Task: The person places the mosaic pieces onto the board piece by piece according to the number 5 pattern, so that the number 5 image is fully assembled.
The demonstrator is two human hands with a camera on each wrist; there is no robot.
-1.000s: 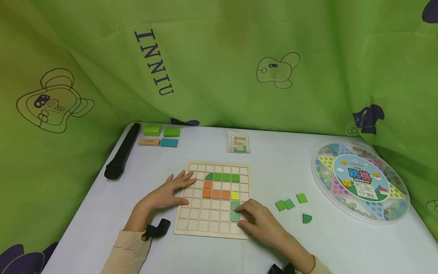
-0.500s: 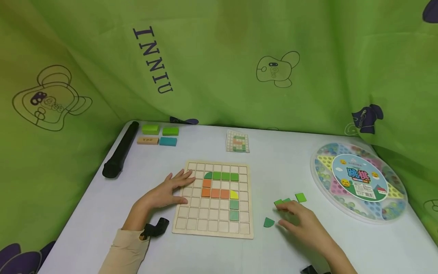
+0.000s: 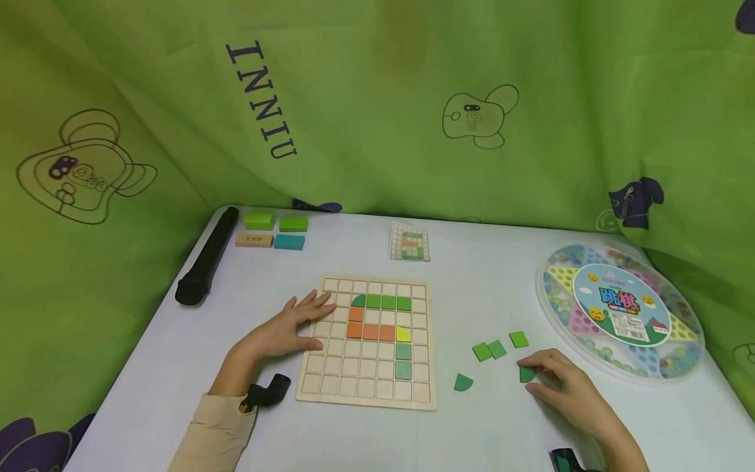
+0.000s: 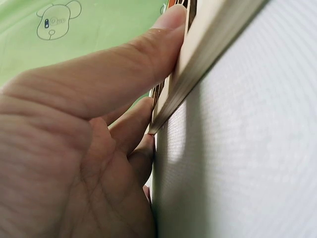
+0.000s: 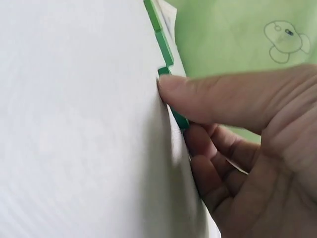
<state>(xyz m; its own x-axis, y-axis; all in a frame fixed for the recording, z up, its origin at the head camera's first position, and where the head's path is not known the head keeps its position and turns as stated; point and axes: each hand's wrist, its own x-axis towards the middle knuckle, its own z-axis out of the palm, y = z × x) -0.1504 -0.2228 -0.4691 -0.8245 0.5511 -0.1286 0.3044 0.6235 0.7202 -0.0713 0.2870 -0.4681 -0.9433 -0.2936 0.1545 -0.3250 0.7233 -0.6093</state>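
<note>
A person's right hand pinched a dark green piece between thumb and finger, low over the white table, its outline partly covered by the fingertips, while the left hand lay with fingers spread, gripping nothing, on the left edge of a gridded wooden board. The board, bearing rows of coloured tiles, sat between the hands, well apart from the right. A lone green square lay just beyond the right fingertips; a pair of green squares and a rounded green piece lay to that hand's left. A patterned card lay beyond both hands. The pickup appeared to call for a light hold on opposite edges, bringing so thin a piece up level rather than tipped, with the fingertips clear of the lone square; gentle pressure from the left hand seemed enough to keep the board from sliding.
</note>
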